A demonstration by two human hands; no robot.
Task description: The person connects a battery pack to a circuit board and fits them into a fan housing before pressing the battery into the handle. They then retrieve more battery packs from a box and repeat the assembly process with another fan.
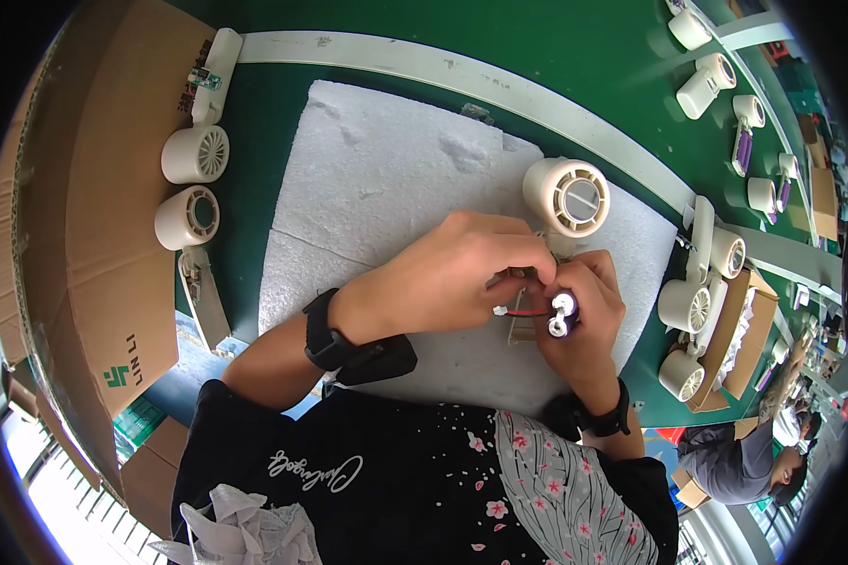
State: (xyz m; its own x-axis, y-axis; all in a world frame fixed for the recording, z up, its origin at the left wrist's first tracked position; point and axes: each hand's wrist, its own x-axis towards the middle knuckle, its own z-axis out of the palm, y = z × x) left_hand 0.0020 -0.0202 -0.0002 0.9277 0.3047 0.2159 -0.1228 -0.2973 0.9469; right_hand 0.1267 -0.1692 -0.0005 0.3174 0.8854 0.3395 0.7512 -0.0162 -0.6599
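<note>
A cream handheld fan (565,198) lies on the foam sheet, its round head beyond my hands and its open handle shell (523,328) showing below my fingers. My left hand (443,273) is closed at the fan's neck, thumb and fingers pinched together; what they pinch is hidden. Wrapped in my right hand (586,315) is a purple cylindrical battery (562,314) with white blobs on its end. Its fingertips meet those of my left hand. A short red wire (526,313) with a small white connector (499,311) sticks out between the hands.
White foam (377,160) covers the green bench under my hands. A cardboard box (113,188) stands at the left, beside several fan parts (196,154). More fans (685,306) and an open carton (740,348) are at the right. A person (740,461) sits further right.
</note>
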